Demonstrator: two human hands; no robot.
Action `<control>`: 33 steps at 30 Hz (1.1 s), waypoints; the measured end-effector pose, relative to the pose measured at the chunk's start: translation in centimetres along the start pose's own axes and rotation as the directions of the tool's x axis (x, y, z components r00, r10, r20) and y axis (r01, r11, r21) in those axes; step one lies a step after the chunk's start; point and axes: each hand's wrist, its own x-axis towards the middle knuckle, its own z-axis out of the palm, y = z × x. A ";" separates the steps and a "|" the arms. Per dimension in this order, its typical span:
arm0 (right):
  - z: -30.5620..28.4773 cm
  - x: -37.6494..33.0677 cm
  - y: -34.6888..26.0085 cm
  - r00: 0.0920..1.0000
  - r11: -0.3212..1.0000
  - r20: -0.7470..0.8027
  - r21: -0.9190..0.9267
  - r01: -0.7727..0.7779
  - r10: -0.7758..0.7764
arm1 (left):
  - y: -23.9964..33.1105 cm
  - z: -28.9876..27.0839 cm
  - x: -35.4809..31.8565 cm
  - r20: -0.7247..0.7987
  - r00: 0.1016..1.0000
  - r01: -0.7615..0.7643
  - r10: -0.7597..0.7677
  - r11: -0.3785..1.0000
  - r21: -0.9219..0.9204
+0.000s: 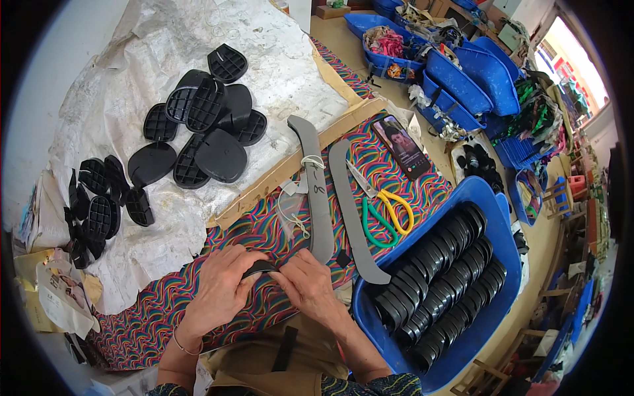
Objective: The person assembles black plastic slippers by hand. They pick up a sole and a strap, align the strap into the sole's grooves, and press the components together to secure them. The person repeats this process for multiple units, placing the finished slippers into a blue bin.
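Most of the small black piece [259, 267] was covered by the fingers of the left hand [221, 290] and the right hand [307, 285], so its shape could not be told. The lower layers of black parts in the blue tub [492, 198] were hidden by the rows above. The far blue bins [472, 79] were crowded with contents too small and bent by the lens to be made out.
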 end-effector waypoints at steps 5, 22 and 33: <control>0.7 0.3 -0.2 0.998 0.998 -0.027 0.008 0.057 -0.057 | -1.3 -0.4 -0.4 0.028 0.999 0.029 -0.027 0.996 -0.089; 0.7 0.4 -0.4 0.997 0.997 0.018 -0.017 0.070 -0.070 | -1.4 0.1 -1.0 -0.061 0.998 0.000 -0.008 0.991 -0.132; 0.6 0.0 -1.1 0.994 0.985 0.047 -0.134 0.106 -0.100 | -1.5 0.7 -2.3 -0.119 0.991 0.049 -0.067 0.988 -0.150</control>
